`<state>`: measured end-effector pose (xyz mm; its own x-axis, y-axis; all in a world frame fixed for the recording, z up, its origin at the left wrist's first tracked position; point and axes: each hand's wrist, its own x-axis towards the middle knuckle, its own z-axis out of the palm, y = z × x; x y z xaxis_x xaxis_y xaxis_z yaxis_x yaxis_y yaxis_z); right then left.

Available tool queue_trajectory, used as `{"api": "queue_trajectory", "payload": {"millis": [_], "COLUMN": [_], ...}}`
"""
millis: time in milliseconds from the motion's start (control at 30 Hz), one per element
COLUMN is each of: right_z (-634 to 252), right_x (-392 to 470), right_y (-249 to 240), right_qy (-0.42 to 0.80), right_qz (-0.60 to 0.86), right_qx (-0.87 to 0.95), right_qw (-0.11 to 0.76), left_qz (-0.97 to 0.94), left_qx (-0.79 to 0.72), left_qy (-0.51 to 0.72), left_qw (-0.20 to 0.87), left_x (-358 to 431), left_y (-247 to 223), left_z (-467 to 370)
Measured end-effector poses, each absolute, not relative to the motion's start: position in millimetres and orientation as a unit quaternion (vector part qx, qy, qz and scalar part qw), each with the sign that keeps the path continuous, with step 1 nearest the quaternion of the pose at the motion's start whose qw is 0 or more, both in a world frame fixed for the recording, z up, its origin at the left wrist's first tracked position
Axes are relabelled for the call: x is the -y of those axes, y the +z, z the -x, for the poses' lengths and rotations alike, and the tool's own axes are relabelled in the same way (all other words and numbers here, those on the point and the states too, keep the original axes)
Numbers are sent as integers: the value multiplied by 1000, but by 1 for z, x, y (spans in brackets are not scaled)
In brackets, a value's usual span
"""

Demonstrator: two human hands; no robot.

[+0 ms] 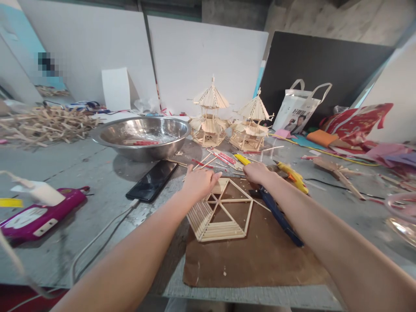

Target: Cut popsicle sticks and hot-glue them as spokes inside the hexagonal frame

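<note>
A hexagonal frame of pale wooden sticks (224, 234) lies on a brown board (234, 264), some of its triangular sections filled with parallel sticks. My left hand (201, 184) is over its upper-left edge, thumb held out to the side; the fingertips are partly hidden. Beyond the frame's upper-right side, my right hand (258, 172) has its fingers closed. A yellow tool handle (242, 159) reaches out beside these fingers, but whether they grip it is hidden. Dark-blue-handled pliers (282, 221) lie below my right wrist. A yellow glue gun (294, 177) rests farther right.
Two stick pagodas (210, 123) (250, 125) stand behind loose red and plain sticks (224, 157). Left are a steel basin (143, 149), a phone (152, 181) on a cable and a purple power strip (48, 216). A stick pile (45, 125) and white bag (297, 110) stand farther back.
</note>
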<state>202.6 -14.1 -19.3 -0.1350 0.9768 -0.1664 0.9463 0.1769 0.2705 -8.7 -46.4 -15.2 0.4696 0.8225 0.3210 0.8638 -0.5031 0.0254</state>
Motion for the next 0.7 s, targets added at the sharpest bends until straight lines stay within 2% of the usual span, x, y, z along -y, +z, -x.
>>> {"api": "queue_trajectory", "payload": {"millis": [267, 333, 433, 600, 700], "right_z": [-196, -197, -198, -197, -195], "right_x": [57, 78, 107, 131, 132], "right_y": [20, 19, 7, -15, -20], "right_qy": [79, 63, -1, -54, -75], "right_qz": [-618, -604, -569, -525, -501], "right_qx": [-782, -794, -821, -839, -846], "right_qw": [17, 5, -59, -133, -167], "left_qz": [856, 850, 856, 893, 896], "left_qx": [472, 467, 445, 363, 333], "left_qy": [-213, -243, -251, -131, -59], "left_qw": [-7, -30, -81, -232, -287], "left_x": [46, 51, 62, 72, 72], "left_y": [-10, -6, -3, -5, -6], "left_z": [8, 4, -3, -10, -11]}}
